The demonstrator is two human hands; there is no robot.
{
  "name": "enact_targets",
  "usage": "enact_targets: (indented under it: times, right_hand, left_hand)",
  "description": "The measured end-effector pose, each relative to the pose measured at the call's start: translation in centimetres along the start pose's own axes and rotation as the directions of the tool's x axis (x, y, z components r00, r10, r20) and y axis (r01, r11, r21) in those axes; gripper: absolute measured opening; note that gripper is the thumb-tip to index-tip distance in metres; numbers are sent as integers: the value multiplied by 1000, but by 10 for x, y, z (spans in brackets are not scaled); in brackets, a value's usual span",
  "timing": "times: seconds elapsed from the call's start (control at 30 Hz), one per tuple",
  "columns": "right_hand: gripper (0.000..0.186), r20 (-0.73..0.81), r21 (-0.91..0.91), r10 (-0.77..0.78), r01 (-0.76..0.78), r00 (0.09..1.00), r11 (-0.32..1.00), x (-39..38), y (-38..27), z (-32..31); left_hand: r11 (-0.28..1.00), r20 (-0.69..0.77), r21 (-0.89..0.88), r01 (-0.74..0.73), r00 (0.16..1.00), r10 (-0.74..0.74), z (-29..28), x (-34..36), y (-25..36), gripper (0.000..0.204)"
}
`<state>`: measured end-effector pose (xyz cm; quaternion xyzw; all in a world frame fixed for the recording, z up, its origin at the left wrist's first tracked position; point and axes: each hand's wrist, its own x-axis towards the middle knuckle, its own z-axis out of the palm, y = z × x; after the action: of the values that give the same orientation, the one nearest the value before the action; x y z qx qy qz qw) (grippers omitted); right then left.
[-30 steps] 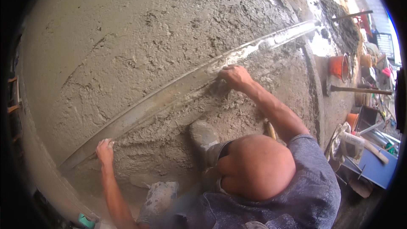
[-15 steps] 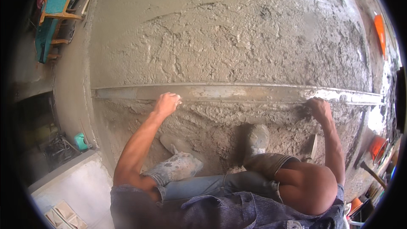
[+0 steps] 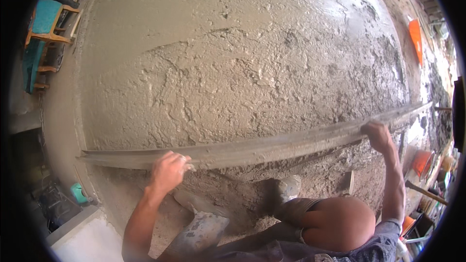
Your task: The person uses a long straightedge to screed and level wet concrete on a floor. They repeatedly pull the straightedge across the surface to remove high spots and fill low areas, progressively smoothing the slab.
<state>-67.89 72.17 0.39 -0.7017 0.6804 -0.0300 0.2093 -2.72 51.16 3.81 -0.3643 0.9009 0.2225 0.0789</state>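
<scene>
Long bar: so it's this long straight bar [image 3: 272, 151], muddy grey, lying crosswise in front of the person, with wet cement [image 3: 233, 85] on its far side.
Which way it runs: mostly side to side, just not square. Left end sits closer to the body, right end angles off further out. The lens bends stuff, so I wouldn't swear to the exact slant.
Left hand: left hand [image 3: 168, 172] is on the bar's near edge, well left of its middle, fingers curled and gripping it, a bit of cement stuck on them.
Right hand: right hand [image 3: 377, 137] is clamped on the bar too, over toward its right end, knuckles up. Can't see the fingertips tucked under.
Who's nearer: kind of a tie, both are already on the bar. The right one reaches further out because of that slant, and there's a long bare stretch of bar between them.
Near side of the bar: churned-up rough stuff, a cement-caked foot [image 3: 290, 188] between the hands, and a pale stick [image 3: 349, 182] just in from the right hand.
Off the ends: teal chair [image 3: 47, 17] out past the left end, on the far side; orange bucket [image 3: 422, 163] near the right end, on the near side.
</scene>
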Motion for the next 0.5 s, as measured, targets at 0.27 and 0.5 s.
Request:
enact_targets:
  times: [0.27, 0.5]
  right_hand:
    - [12, -413, -125, 64, -126, 908, 984, 228, 45, -32]
    - [14, -350, -203, 75, -154, 934, 967, 281, 100, 33]
  left_hand:
    - [952, -418, 267, 150, 908, -26, -52, 200, -104, 13]
    - [954, -426, 214, 212, 899, -104, 12, 276, -144, 18]
